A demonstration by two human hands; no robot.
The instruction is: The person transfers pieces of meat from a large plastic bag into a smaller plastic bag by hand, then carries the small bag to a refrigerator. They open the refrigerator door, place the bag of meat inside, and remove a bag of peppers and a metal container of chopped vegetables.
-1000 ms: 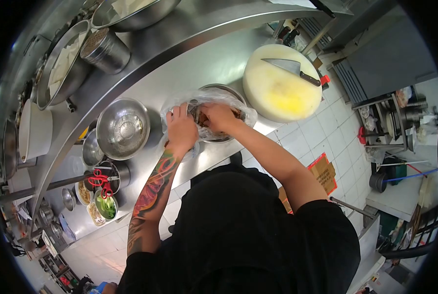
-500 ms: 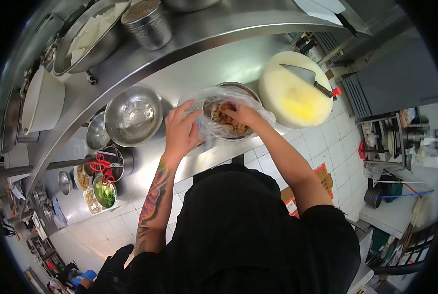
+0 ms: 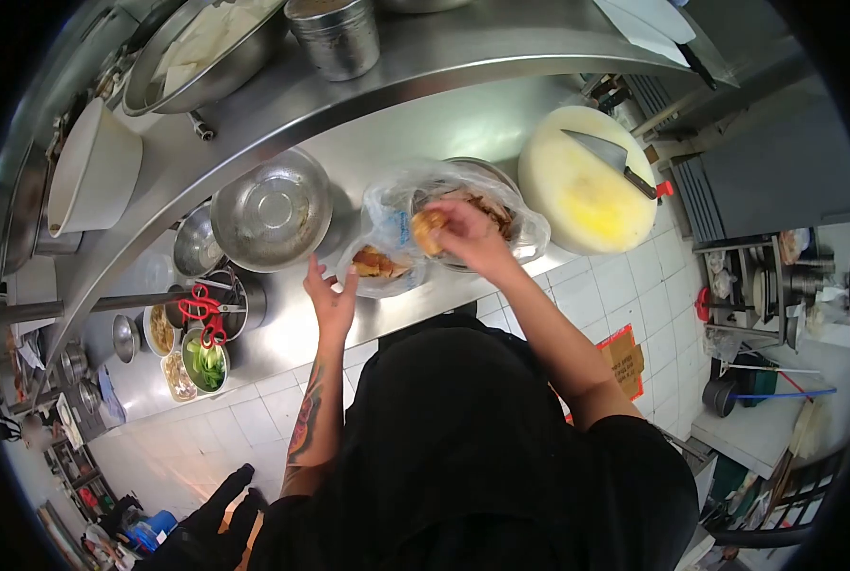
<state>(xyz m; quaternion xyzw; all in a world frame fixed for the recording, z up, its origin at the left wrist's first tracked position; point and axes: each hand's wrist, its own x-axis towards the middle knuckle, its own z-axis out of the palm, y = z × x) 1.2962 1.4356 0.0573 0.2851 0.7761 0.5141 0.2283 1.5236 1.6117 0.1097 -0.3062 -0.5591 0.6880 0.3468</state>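
Observation:
My right hand (image 3: 477,238) grips a golden-brown piece of cooked meat (image 3: 428,231) above a clear plastic bag (image 3: 387,205). The bag lines a round metal bowl (image 3: 477,167), and more browned meat (image 3: 496,211) lies inside it. Left of that, on another part of the plastic, rest some orange-brown pieces (image 3: 377,264). Beside these pieces is my left hand (image 3: 332,303), its fingers apart and nothing in them. A wide metal basin (image 3: 273,214) stands just beyond my left hand.
A thick round chopping board (image 3: 587,181) with a cleaver (image 3: 601,152) on it stands right of the bowl. Red-handled scissors (image 3: 201,314) and a container of green vegetables (image 3: 204,364) are at left. A metal shelf (image 3: 501,43) overhangs the counter's back. Another person's legs (image 3: 220,509) show lower left.
My right hand has lifted a piece of meat out of the bowl and moved slightly left. My left hand has let go of the bag and drawn back toward me.

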